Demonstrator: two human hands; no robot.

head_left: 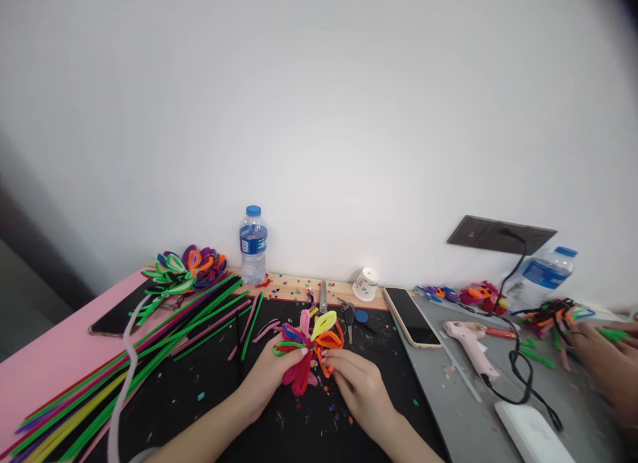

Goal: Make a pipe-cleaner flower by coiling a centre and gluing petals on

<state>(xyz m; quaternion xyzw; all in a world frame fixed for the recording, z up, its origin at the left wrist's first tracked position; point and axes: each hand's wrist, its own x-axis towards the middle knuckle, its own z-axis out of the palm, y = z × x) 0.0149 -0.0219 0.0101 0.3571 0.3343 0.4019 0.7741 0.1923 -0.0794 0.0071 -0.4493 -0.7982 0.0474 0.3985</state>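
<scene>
A multicoloured pipe-cleaner flower [299, 375] with pink, yellow, orange, red, blue and green loop petals is held over the black mat [209, 396]. My left hand [266, 376] grips it from the left, thumb pressed near its centre. My right hand [361, 386] pinches an orange petal on its right side with thumb and fingers. Behind the flower lie nail clippers [323, 297] and a bunch of keys [349, 320] with a blue tag. Long pipe cleaners [164, 343] in green, yellow, purple and pink are spread to the left.
A water bottle [254, 247] and a paper cup [365, 283] stand by the wall. A phone [411, 317], a pink glue gun [471, 347] with its black cord and a white power box [533, 433] lie right. Another person's hand [601, 357] works with pipe cleaners there. Finished flowers [174, 274] sit left.
</scene>
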